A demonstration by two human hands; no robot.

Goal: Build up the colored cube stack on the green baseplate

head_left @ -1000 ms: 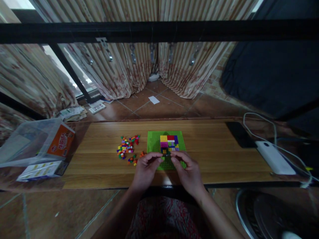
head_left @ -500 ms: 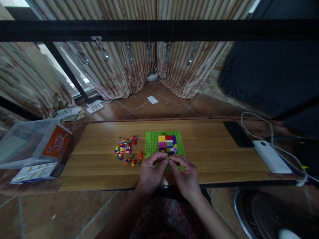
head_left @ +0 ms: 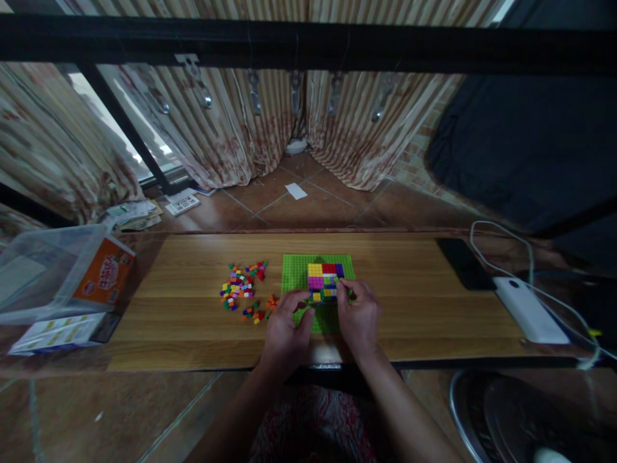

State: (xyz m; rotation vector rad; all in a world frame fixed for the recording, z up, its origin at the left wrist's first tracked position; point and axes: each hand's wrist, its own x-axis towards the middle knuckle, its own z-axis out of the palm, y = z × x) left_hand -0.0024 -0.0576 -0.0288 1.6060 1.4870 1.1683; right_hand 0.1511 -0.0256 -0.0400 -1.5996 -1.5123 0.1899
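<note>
A green baseplate (head_left: 294, 270) lies on the wooden table (head_left: 414, 308), carrying a block of small coloured bricks (head_left: 324, 280) in yellow, red, pink, blue and green. My left hand (head_left: 288, 325) rests on the plate's near left part, fingers curled, thumb and forefinger reaching the block's lower left corner. My right hand (head_left: 357, 315) sits at the block's right side with its fingertips pinched against the bricks' edge. Whether either hand holds a loose brick is hidden by the fingers. A scatter of loose coloured bricks (head_left: 240, 289) lies left of the plate.
A black phone (head_left: 463, 262) and a white power bank (head_left: 530, 308) with cable lie at the table's right. A clear plastic tub with an orange box (head_left: 103, 276) and a flat carton (head_left: 58, 331) stand at the left. A black bar (head_left: 308, 48) crosses overhead.
Both hands moved forward from the plate's near edge up to the brick block. The right hand shifted to the block's right side; the left now touches its lower left corner.
</note>
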